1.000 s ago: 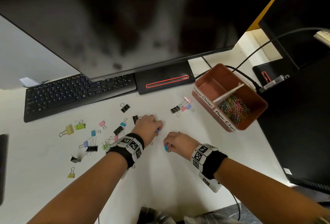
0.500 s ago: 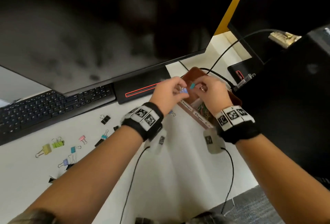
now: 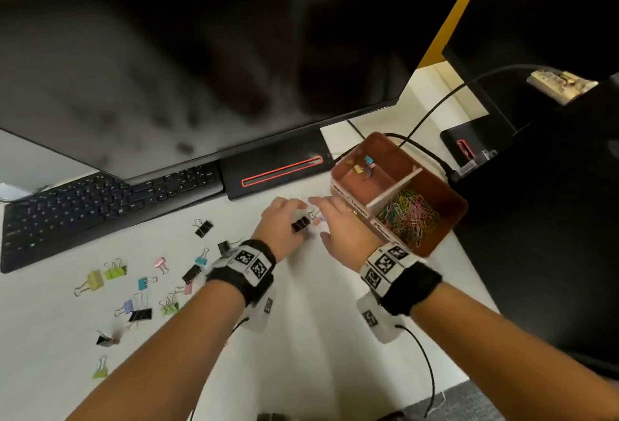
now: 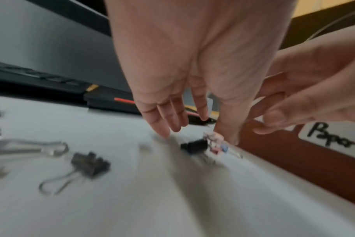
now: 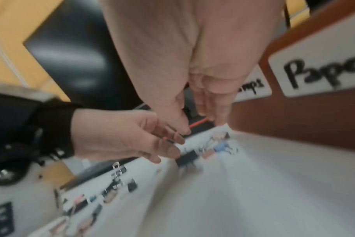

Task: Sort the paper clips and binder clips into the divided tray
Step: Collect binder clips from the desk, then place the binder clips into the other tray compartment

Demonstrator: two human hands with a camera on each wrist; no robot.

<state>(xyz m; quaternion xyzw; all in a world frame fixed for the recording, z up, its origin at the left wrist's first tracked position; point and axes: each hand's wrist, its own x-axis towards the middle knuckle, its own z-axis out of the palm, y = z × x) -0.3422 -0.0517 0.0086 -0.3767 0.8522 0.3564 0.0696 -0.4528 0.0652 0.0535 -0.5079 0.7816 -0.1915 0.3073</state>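
Note:
The brown divided tray stands at the right of the white desk. Its far compartment holds a few small binder clips; its near one holds a heap of coloured paper clips. Both hands hover over the desk just left of the tray. My left hand is open, fingers pointing down over a black binder clip that lies on the desk. My right hand is open too, above small pink and blue clips. Neither hand holds anything.
Several coloured and black binder clips lie scattered at the left of the desk. A keyboard and a monitor stand behind; cables run behind the tray. A black box borders the tray on the right.
Half a second ago both hands held small clips over the tray's far compartment. Those clips now lie in it, and both hands have dropped to the desk left of the tray.

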